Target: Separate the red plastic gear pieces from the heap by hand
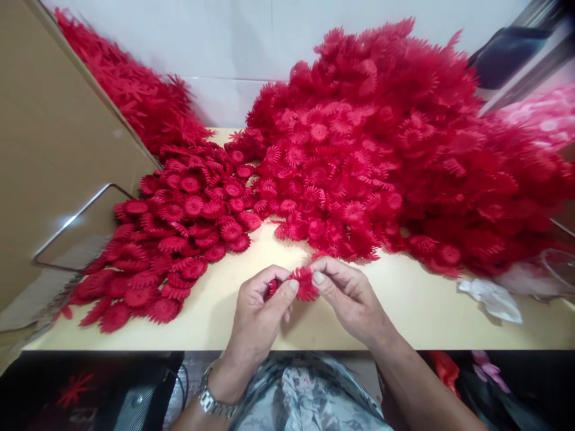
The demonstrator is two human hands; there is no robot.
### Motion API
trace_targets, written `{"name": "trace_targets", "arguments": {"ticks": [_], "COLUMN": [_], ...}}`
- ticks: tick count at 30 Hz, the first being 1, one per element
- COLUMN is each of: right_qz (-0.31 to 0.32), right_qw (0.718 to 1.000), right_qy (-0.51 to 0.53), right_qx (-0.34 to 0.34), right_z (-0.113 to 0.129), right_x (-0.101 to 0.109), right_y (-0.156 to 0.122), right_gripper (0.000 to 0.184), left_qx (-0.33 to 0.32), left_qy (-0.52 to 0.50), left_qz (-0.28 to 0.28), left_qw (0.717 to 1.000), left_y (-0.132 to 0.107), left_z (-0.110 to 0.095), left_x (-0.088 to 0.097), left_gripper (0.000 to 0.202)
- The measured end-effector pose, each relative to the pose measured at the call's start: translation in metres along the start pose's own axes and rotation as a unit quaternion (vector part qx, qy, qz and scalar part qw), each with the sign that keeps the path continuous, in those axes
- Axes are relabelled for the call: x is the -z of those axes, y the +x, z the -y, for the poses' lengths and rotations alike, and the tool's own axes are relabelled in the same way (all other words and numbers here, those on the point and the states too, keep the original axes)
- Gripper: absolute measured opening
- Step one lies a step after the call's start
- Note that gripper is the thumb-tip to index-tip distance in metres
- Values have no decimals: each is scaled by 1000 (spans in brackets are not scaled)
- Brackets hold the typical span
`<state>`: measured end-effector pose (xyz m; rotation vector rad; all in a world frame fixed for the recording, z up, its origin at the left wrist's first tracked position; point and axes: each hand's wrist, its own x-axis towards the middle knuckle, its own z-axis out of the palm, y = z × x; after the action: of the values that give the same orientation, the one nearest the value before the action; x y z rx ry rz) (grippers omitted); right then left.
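Observation:
Between my two hands, above the table's front part, is a red artificial flower piece (pixel 304 284) with a fringed edge. My left hand (pixel 266 305) pinches its left side between thumb and fingers; another bit of red shows inside the curled fingers. The thumb and fingertips of my right hand (pixel 347 294) grip its right side. To the left lies a heap of round red flower pieces (pixel 179 227) with curled fringes. A much larger pile of red fringed flower pieces (pixel 359 143) rises beyond my hands and to the right.
Flat star-shaped red petals (pixel 130 90) are heaped at the back left beside a tan panel (pixel 58 131) with a metal wire handle (pixel 72 218). A crumpled white scrap (pixel 492 299) lies at right on the pale tabletop (pixel 224 317). Pink pieces (pixel 545 117) show at far right.

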<state>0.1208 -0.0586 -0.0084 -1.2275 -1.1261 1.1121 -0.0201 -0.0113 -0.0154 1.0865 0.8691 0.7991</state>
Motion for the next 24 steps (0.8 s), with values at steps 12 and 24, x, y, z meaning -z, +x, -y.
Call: {"name": "trace_targets", "arguments": {"ticks": [12, 24], "right_qz": [-86, -93], "right_qw": [996, 954], "right_qy": [11, -268], "right_qx": [-27, 93], "right_z": [-11, -3], "right_x": [-5, -6], "right_y": [-7, -6], "right_gripper": [14, 24], "left_qx": [-12, -7], "left_qy": [25, 48], "left_qz": [-32, -55], "left_qw": [999, 997], "left_y": [-6, -10], "left_z": [8, -2], "left_x": [5, 0], "left_gripper": [17, 19]}}
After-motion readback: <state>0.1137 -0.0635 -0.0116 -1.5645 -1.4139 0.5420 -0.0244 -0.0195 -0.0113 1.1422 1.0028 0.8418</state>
